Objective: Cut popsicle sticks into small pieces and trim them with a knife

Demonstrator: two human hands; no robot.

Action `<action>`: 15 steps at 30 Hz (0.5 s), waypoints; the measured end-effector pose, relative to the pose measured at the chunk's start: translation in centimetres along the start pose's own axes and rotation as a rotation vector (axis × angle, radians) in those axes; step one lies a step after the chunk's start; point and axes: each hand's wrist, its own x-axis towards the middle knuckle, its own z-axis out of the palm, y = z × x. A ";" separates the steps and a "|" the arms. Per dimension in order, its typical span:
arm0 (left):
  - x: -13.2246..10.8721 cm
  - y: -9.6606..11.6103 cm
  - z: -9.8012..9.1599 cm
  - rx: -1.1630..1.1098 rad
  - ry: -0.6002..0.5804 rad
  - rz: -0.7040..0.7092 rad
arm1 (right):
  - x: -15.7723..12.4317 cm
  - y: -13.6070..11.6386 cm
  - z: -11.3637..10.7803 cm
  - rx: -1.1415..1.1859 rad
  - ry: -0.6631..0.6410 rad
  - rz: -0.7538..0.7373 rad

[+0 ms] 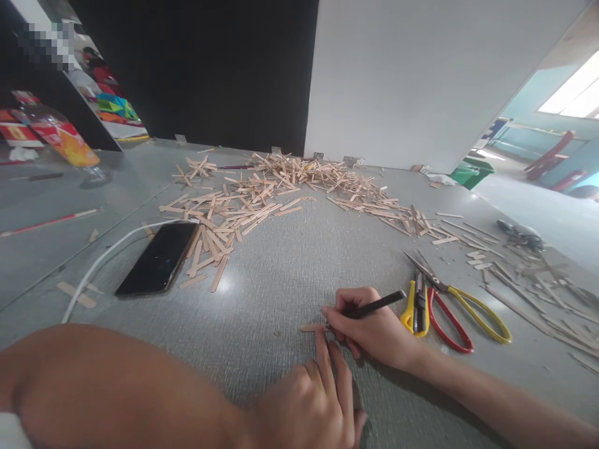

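My right hand (pixel 367 327) is closed round a black pen (pixel 386 302), its lower end hidden by my fingers, close to the surface. Just left of those fingers a small wooden craft stick (pixel 307 328) lies flat on the grey table (pixel 281 268). With its index finger stretched out, my left hand (pixel 311 396) touches the stick's near edge and presses it against the tabletop. The stick's right end is covered by my right hand. Beside my right wrist lie scissors (pixel 452 290) with red and yellow handles and a yellow cutter (pixel 415 308).
A pile of craft sticks (pixel 262 193) arcs across the back, below a black and white panel (pixel 397 81). At left lie a phone (pixel 159 259), a white cable (pixel 100 255) and a plastic bottle (pixel 63 137). Thin wood strips (pixel 524 287) lie scattered at right.
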 end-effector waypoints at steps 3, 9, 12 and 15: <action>0.0 0.0 0.0 -0.009 -0.005 0.002 | -0.1 0.0 0.0 -0.009 0.003 0.001; 0.1 -0.1 -0.1 -0.011 -0.021 -0.026 | -0.1 -0.2 -0.1 -0.050 0.015 -0.021; 0.0 -0.1 -0.1 -0.007 -0.021 -0.012 | -0.1 -0.3 -0.1 -0.055 0.019 -0.022; 0.1 -0.1 0.0 -0.009 -0.011 -0.015 | -0.2 -0.4 -0.1 -0.059 0.024 -0.012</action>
